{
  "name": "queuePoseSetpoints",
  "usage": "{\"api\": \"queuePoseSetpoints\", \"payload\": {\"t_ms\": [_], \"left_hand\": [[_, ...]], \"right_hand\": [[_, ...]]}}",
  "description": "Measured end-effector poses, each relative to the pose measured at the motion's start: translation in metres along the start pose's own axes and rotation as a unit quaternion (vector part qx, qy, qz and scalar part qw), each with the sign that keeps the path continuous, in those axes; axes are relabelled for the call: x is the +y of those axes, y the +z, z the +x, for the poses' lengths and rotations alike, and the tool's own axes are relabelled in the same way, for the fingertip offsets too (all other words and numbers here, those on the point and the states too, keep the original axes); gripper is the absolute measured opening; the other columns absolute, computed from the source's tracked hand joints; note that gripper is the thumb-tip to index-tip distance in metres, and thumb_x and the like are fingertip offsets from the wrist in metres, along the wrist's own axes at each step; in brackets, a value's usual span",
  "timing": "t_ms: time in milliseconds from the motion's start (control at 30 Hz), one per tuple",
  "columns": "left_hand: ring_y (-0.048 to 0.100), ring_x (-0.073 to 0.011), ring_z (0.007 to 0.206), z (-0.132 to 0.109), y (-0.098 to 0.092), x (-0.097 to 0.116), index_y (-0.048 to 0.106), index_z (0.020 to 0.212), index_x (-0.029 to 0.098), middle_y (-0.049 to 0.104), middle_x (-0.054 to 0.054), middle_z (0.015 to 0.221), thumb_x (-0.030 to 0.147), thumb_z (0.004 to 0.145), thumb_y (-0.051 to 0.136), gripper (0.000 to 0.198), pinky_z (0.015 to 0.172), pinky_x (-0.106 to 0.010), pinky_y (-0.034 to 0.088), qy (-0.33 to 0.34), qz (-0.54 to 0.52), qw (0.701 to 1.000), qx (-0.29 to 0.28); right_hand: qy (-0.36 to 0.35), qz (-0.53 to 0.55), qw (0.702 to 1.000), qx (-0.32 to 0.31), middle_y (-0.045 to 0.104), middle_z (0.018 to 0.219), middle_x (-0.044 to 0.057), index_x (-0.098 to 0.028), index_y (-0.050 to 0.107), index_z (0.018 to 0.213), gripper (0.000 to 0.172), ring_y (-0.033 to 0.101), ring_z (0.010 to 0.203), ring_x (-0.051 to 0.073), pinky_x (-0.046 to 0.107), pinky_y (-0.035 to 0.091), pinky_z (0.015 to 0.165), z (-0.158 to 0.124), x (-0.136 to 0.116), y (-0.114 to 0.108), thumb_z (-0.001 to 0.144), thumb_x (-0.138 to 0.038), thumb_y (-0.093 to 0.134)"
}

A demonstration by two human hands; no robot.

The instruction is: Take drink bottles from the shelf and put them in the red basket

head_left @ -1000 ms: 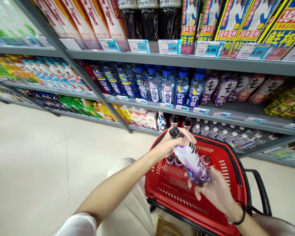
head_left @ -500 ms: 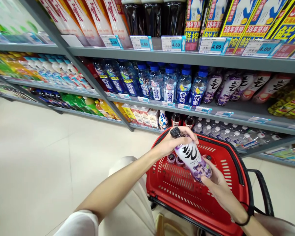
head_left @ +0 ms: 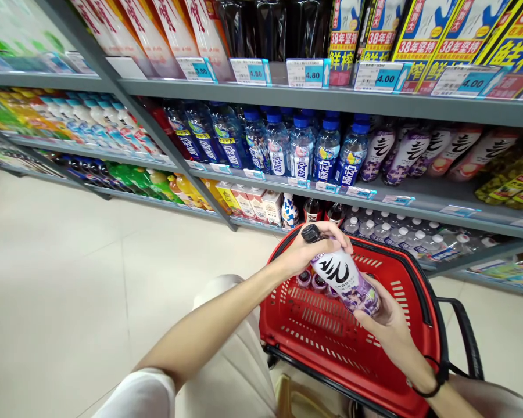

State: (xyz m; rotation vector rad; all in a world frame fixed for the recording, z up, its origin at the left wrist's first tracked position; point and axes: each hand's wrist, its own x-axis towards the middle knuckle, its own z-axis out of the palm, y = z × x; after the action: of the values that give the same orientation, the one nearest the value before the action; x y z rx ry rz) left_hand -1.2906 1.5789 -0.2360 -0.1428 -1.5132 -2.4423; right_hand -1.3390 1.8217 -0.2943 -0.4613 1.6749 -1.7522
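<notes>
A drink bottle with a black cap and a white and purple label is tilted over the red shopping basket. Around its neck end, just below the cap, my left hand is closed. My right hand grips the lower end, thumb across the label and the other fingers mostly behind. Under the held bottle, several dark-capped bottles stand inside the basket, partly covered by my hands and the bottle.
Ahead are grey shelves with price tags. Blue-capped bottles and similar purple-labelled bottles fill the middle shelf; small water bottles stand lower down. The basket's black handle sticks out at right. Pale tiled floor stretches left.
The bottle has turned a little in my hands, and its lower end has shifted slightly right along with my right hand. The left hand stays near the neck.
</notes>
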Motion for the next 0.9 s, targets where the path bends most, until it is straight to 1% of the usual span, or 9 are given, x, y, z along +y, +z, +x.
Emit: {"api": "queuePoseSetpoints", "payload": {"t_ms": [100,233,333,433,533,667,800,867,900], "left_hand": [[0.070,-0.0252,0.092,0.000,0.001,-0.001,0.072,0.085,0.016,0.072,-0.008,0.085,0.025,0.083,0.074,0.010,0.087,-0.039,0.052,0.003,0.000,1.000,0.003],[0.070,-0.0241,0.088,0.001,0.002,-0.003,0.071,0.084,0.016,0.073,-0.008,0.084,0.028,0.082,0.075,0.012,0.087,-0.038,0.053,-0.009,-0.002,1.000,0.015],[0.071,-0.0236,0.086,0.001,0.002,-0.003,0.072,0.085,0.016,0.073,-0.008,0.083,0.029,0.083,0.074,0.014,0.085,-0.037,0.053,-0.012,-0.001,1.000,0.017],[0.071,-0.0250,0.087,0.000,0.003,-0.002,0.072,0.084,0.015,0.073,-0.008,0.082,0.026,0.084,0.073,0.011,0.082,-0.037,0.054,-0.011,0.001,1.000,0.007],[0.072,-0.0260,0.089,-0.001,0.004,-0.001,0.072,0.083,0.015,0.073,-0.008,0.080,0.021,0.084,0.072,0.007,0.081,-0.037,0.054,-0.009,0.000,1.000,-0.008],[0.071,-0.0254,0.085,0.000,0.006,-0.001,0.071,0.082,0.015,0.073,-0.008,0.079,0.021,0.084,0.069,0.007,0.078,-0.036,0.053,-0.010,-0.001,1.000,-0.001],[0.070,-0.0244,0.080,0.000,0.007,-0.004,0.070,0.078,0.015,0.072,-0.007,0.074,0.020,0.079,0.068,0.005,0.076,-0.035,0.053,-0.016,-0.010,1.000,0.023],[0.069,-0.0234,0.077,0.000,0.007,-0.004,0.071,0.076,0.015,0.071,-0.007,0.072,0.018,0.078,0.067,0.006,0.074,-0.034,0.052,-0.016,-0.007,0.999,0.027],[0.069,-0.0228,0.075,-0.001,0.007,-0.003,0.072,0.076,0.015,0.071,-0.007,0.071,0.018,0.078,0.066,0.007,0.073,-0.034,0.051,-0.016,0.001,1.000,0.025]], "right_hand": [[-0.004,-0.008,1.000,-0.002,0.061,0.151,0.010,-0.029,0.064,0.137,0.066,0.061,0.135,0.032,0.047,0.050,0.114,-0.001,0.001,0.000,0.077,-0.032,0.090],[-0.004,-0.023,1.000,0.006,0.060,0.152,0.011,-0.027,0.062,0.140,0.068,0.061,0.136,0.033,0.048,0.050,0.115,-0.001,0.000,0.001,0.077,-0.034,0.089],[-0.008,-0.042,0.999,0.005,0.062,0.150,0.011,-0.027,0.060,0.141,0.070,0.063,0.132,0.032,0.046,0.052,0.114,-0.002,0.001,0.002,0.078,-0.033,0.089],[-0.014,-0.069,0.997,0.006,0.065,0.145,0.011,-0.027,0.059,0.140,0.070,0.066,0.127,0.032,0.046,0.053,0.112,-0.003,0.003,0.003,0.077,-0.033,0.089],[-0.023,-0.099,0.995,0.012,0.065,0.141,0.012,-0.026,0.057,0.139,0.069,0.066,0.125,0.032,0.047,0.052,0.112,-0.004,0.007,0.003,0.078,-0.034,0.088],[-0.022,-0.118,0.993,0.016,0.061,0.145,0.012,-0.027,0.054,0.142,0.072,0.063,0.128,0.032,0.048,0.048,0.115,-0.004,0.010,0.005,0.079,-0.035,0.087],[-0.017,-0.104,0.994,-0.008,0.054,0.155,0.012,-0.027,0.050,0.146,0.080,0.054,0.140,0.031,0.047,0.043,0.119,0.000,0.010,0.004,0.077,-0.035,0.088],[0.001,-0.091,0.995,-0.039,0.052,0.157,0.012,-0.027,0.048,0.148,0.085,0.053,0.142,0.031,0.047,0.043,0.119,0.002,0.009,0.002,0.075,-0.034,0.091],[0.017,-0.080,0.995,-0.063,0.052,0.157,0.012,-0.028,0.048,0.149,0.086,0.054,0.141,0.030,0.046,0.045,0.117,0.003,0.007,0.000,0.075,-0.034,0.091]]}}
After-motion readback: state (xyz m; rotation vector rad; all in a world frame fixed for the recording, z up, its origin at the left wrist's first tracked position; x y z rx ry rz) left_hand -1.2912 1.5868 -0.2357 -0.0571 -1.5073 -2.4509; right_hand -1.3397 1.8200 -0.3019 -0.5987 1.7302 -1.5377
